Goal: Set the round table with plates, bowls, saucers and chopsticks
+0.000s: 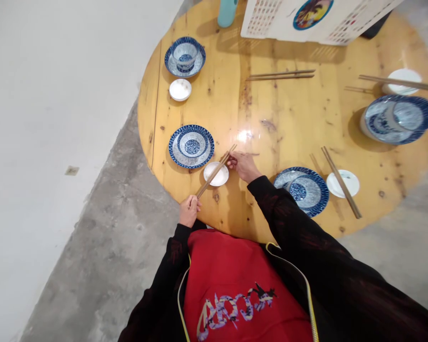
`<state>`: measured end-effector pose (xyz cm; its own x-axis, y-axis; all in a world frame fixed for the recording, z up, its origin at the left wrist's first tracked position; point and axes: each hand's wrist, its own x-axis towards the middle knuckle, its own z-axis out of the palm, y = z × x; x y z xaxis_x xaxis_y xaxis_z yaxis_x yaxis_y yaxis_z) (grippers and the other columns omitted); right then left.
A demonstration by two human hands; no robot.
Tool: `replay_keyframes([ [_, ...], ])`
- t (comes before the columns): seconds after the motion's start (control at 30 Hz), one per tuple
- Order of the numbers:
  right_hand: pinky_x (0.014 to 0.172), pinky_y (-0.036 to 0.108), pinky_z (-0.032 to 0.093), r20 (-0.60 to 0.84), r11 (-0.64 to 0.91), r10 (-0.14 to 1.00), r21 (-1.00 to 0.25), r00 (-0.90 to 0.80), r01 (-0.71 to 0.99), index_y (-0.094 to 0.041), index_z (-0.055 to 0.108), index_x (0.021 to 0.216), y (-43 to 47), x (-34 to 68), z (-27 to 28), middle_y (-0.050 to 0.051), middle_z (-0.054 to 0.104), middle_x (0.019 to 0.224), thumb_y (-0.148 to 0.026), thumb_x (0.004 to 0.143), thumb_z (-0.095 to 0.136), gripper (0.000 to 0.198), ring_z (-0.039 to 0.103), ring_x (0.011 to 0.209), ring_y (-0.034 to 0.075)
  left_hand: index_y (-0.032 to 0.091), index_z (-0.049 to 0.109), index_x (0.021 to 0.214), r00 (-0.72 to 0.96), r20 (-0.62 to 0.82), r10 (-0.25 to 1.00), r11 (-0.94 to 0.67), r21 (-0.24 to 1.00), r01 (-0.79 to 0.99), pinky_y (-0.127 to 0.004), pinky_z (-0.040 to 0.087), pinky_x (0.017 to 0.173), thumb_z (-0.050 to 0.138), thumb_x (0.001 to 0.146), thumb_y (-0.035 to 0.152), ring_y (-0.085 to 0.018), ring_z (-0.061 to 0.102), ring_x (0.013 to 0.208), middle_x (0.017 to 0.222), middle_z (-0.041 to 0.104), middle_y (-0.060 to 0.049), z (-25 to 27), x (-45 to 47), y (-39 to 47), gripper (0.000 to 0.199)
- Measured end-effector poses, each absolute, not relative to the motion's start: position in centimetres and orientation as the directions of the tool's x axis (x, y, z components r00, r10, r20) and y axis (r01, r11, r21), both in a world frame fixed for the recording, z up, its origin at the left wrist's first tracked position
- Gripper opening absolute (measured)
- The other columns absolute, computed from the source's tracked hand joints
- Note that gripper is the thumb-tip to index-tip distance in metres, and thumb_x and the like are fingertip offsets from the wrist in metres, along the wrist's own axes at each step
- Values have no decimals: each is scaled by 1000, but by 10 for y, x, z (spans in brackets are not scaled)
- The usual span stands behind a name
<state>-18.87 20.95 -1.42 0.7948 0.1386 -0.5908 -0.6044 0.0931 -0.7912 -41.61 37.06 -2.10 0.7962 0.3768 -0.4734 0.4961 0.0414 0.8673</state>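
A pair of wooden chopsticks (pixel 214 173) lies slantwise across a small white dish (pixel 221 179) near the table's front left edge. My left hand (pixel 189 210) is closed around their near ends at the rim of the table. Close to the far ends, the curled fingers of my right hand (pixel 244 165) pinch at the chopsticks from the right; the exact contact is hard to see. Just left of the dish, a bowl (pixel 191 145) sits on a blue-and-white plate (pixel 174 159). Under my right forearm is another blue-rimmed plate (pixel 323 190) carrying a bowl (pixel 296 190).
The round wooden table (pixel 231 114) also bears chopsticks (pixel 281 75) at the back and a pair (pixel 342 183) over a white dish (pixel 353 183). Stacked bowls (pixel 388 118) stand right. A white plastic basket (pixel 267 19) and turquoise container (pixel 227 14) occupy the far side.
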Motion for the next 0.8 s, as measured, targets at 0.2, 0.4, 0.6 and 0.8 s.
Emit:
replay_keyframes([
  [0.2, 41, 16, 41, -596, 114, 145, -783, 790, -612, -19, 58, 74, 209, -191, -12, -2, 61, 64, -26, 88, 80, 27, 55, 48, 7, 19, 62, 82, 820, -452, 351, 18, 879, 477, -20, 40, 51, 51, 93, 58, -9, 56, 54, 71, 65, 0, -24, -417, 372, 42],
  [0.4, 41, 15, 40, -600, 112, 143, -781, 787, -615, -18, 59, 73, 211, -191, -12, -2, 61, 63, -26, 89, 78, 26, 55, 47, 6, 20, 62, 82, 820, -456, 346, -12, 872, 490, -21, 40, 52, 50, 94, 53, -10, 56, 54, 71, 65, 0, -19, -416, 372, 37],
  [0.6, 42, 15, 41, -580, 83, 159, -798, 799, -597, -18, 60, 73, 211, -192, -13, -2, 63, 65, -28, 88, 80, 27, 56, 48, 6, 21, 58, 75, 850, -407, 335, -108, 879, 464, -23, 43, 59, 49, 96, 41, -11, 58, 55, 69, 66, 2, -11, -413, 374, 30],
  [0.8, 43, 15, 41, -583, 74, 169, -797, 795, -600, -16, 67, 77, 210, -192, -14, -1, 65, 64, -28, 89, 77, 20, 56, 48, 6, 22, 58, 73, 876, -364, 316, -216, 872, 440, -24, 44, 64, 48, 96, 33, -11, 59, 56, 67, 66, 3, -6, -412, 376, 27],
])
